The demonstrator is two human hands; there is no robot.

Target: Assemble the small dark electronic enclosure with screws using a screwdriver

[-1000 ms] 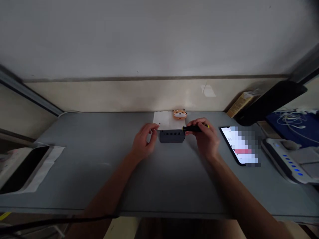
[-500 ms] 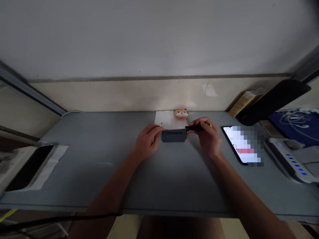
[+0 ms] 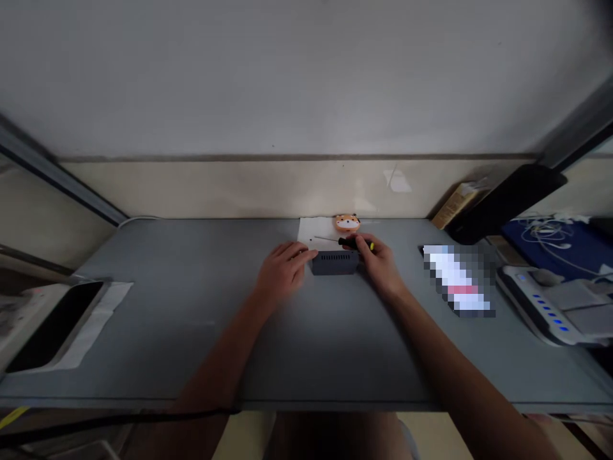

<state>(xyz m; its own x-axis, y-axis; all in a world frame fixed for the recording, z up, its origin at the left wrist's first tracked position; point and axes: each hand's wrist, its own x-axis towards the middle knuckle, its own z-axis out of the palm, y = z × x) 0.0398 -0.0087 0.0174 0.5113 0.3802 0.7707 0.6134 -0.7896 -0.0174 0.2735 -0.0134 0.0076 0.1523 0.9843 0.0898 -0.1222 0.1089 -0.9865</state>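
A dark grey box (image 3: 335, 264) with a row of vent slots along its upper edge stands on the desk in front of me. My left hand (image 3: 283, 271) grips its left end, the index finger lying on the top corner. In my right hand (image 3: 379, 263) is a screwdriver (image 3: 352, 243) with a black and yellow handle. Its thin shaft points left, over a white paper sheet (image 3: 318, 229) behind the box. A tiny dark speck, perhaps a screw, lies on that sheet. The right fingers are close to the box's right end; whether they touch it I cannot tell.
An orange animal-faced case (image 3: 347, 222) sits on the paper near the wall. To the right are a lit phone (image 3: 457, 281), a power strip (image 3: 541, 306), a black cylindrical object (image 3: 510, 201) and tangled white cables (image 3: 546, 233). A dark-screened device (image 3: 57, 326) lies at left.
My right hand has moved left and turned the screwdriver. Its tip has left the box's right end, and the shaft now shows above the paper. My left hand stays at the box.
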